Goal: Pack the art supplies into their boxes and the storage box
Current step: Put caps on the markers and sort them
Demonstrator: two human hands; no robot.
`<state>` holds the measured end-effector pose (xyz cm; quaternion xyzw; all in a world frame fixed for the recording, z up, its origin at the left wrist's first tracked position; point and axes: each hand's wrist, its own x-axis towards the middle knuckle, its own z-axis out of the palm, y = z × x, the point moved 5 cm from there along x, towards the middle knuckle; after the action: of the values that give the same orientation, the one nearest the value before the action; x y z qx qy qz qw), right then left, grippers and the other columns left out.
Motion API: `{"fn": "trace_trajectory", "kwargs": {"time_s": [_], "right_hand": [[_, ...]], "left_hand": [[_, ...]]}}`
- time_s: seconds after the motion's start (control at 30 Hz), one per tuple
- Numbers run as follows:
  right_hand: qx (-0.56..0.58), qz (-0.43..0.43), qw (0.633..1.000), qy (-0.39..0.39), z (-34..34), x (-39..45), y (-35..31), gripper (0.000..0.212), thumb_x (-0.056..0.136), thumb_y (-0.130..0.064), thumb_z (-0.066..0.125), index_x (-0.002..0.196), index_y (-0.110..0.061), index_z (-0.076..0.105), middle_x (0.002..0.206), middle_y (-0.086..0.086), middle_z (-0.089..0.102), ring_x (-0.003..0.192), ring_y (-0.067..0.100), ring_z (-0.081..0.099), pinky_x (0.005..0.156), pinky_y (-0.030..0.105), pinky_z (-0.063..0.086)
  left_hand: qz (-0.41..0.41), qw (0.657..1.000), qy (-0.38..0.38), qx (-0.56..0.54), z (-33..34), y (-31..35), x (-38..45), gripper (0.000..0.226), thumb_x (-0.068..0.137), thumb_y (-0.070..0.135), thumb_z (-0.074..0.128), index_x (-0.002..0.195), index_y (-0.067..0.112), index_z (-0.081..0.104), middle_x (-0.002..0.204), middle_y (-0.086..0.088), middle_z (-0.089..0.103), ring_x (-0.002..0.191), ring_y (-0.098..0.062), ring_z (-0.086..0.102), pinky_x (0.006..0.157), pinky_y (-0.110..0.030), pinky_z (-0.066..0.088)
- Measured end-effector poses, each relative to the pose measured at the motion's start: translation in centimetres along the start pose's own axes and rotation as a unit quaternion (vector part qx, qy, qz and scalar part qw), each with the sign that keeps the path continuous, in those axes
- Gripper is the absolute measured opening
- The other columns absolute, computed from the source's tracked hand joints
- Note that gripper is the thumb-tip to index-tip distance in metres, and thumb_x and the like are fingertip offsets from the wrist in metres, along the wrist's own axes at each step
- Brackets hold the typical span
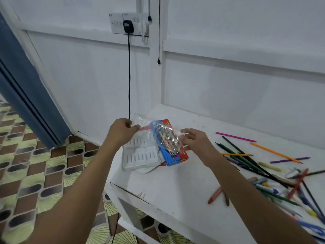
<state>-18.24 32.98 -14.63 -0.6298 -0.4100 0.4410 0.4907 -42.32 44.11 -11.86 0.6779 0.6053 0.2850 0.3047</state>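
A clear plastic bag (pixel 163 136), crinkled and blurred, is stretched between both hands above the near-left end of the white table (pixel 175 182). The left hand (pixel 121 131) pinches its left edge, the grip narrow with thumb and fingers curled on the film. The right hand (pixel 193 140) pinches the right edge between thumb and fingertips, the other fingers loosely spread. Something with thin coloured lines shows through the bag; what it is cannot be told.

Beneath the bag lies a blue pencil box (pixel 173 156) on a red box (pixel 167 123), of which only parts show. Just left of them sits a clear plastic tray (pixel 139 155) with white compartments, reaching the table's left edge.

Well apart, on the right side of the table, loose coloured pencils (pixel 246 155), crayons (pixel 215 195) and pens (pixel 269 188) lie scattered and crossing.

Behind, a black cable (pixel 129 76) hangs from a wall socket (pixel 128 23). A blue curtain (pixel 26 95) hangs at left over a patterned floor (pixel 35 173).
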Motion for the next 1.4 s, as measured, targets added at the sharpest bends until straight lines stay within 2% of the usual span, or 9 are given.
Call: {"fn": "trace_trajectory", "kwargs": {"time_s": [0.2,0.43,0.57,0.73,0.9,1.03,1.2,1.3,1.4], "right_hand": [[0.135,-0.034,0.99,0.035,-6.3,-4.2,-0.9,0.026,0.087,-0.014,0.063,0.112,-0.02,0.063,0.091,0.001,0.069,0.073,0.01,0.058,0.064,0.024,0.048],[0.272,-0.028,0.949,0.159,-12.8,-10.5,0.4,0.026,0.086,-0.002,0.061,0.11,-0.009,0.062,0.083,0.003,0.069,0.068,0.015,0.065,0.059,0.026,0.055],[0.272,-0.06,0.945,0.172,-13.9,-13.3,-0.6,0.031,0.085,-0.007,0.062,0.116,-0.01,0.059,0.096,0.012,0.069,0.079,0.022,0.068,0.071,0.029,0.056],[0.254,-0.06,0.959,0.112,-13.7,-15.1,-1.7,0.029,0.095,-0.019,0.047,0.121,-0.009,0.056,0.113,0.012,0.069,0.105,0.027,0.066,0.09,0.036,0.054],[0.097,-0.11,0.958,0.246,-16.5,-17.4,-0.9,0.018,0.093,-0.011,0.056,0.108,-0.01,0.065,0.102,0.007,0.072,0.095,0.024,0.069,0.086,0.036,0.054],[-0.11,-0.075,0.895,0.427,-19.4,-19.8,0.3,0.022,0.086,-0.026,0.066,0.108,-0.022,0.065,0.1,-0.006,0.066,0.081,0.013,0.06,0.072,0.026,0.052],[-0.1,0.019,0.908,0.407,-21.2,-20.1,2.8,0.046,0.087,-0.044,0.062,0.129,-0.025,0.054,0.11,-0.003,0.06,0.094,0.015,0.061,0.077,0.028,0.051],[-0.04,0.008,0.936,0.351,-20.6,-21.0,3.5,0.028,0.092,-0.029,0.059,0.115,-0.013,0.066,0.087,0.013,0.067,0.075,0.016,0.06,0.063,0.024,0.048],[-0.051,0.028,0.94,0.336,-19.1,-23.3,5.5,0.018,0.093,-0.021,0.057,0.101,-0.014,0.072,0.071,0.013,0.063,0.061,0.011,0.053,0.057,0.011,0.045]], "left_hand": [[0.027,0.958,-0.133,-0.253,1.1,4.1,-4.4,0.017,0.088,0.023,0.067,0.101,0.012,0.069,0.079,-0.001,0.067,0.069,-0.014,0.053,0.06,-0.027,0.046],[0.153,0.979,-0.131,-0.015,10.6,9.7,-8.8,0.054,0.083,0.042,0.068,0.131,0.023,0.052,0.12,0.001,0.052,0.101,-0.012,0.057,0.083,-0.024,0.045],[0.23,0.914,-0.324,-0.078,15.3,15.4,-14.0,0.063,0.072,0.069,0.061,0.128,0.043,0.052,0.121,0.015,0.053,0.097,0.001,0.059,0.08,-0.021,0.05],[0.284,0.887,-0.331,-0.153,17.6,18.4,-16.1,0.019,0.085,0.039,0.068,0.104,0.041,0.063,0.092,0.021,0.07,0.084,0.003,0.066,0.078,-0.026,0.056],[0.146,0.887,-0.332,-0.286,17.5,17.5,-16.0,0.012,0.094,0.009,0.056,0.102,0.014,0.064,0.086,-0.012,0.073,0.078,-0.021,0.072,0.067,-0.028,0.059],[0.076,0.858,-0.35,-0.368,16.8,16.7,-15.6,0.022,0.096,0.006,0.052,0.113,0.019,0.057,0.089,-0.015,0.073,0.082,-0.029,0.072,0.069,-0.032,0.058],[0.029,0.839,-0.361,-0.406,16.8,15.8,-15.8,0.023,0.098,0.008,0.049,0.118,0.018,0.054,0.092,-0.019,0.072,0.083,-0.033,0.071,0.07,-0.034,0.059],[0.028,0.861,-0.346,-0.372,16.9,14.7,-16.7,0.017,0.098,0.014,0.049,0.111,0.017,0.06,0.087,-0.014,0.072,0.076,-0.03,0.071,0.068,-0.035,0.06],[0.095,0.936,-0.288,-0.18,17.3,11.1,-17.8,0.018,0.096,0.028,0.053,0.109,0.027,0.065,0.087,0.002,0.069,0.077,-0.02,0.068,0.068,-0.038,0.059]]}}
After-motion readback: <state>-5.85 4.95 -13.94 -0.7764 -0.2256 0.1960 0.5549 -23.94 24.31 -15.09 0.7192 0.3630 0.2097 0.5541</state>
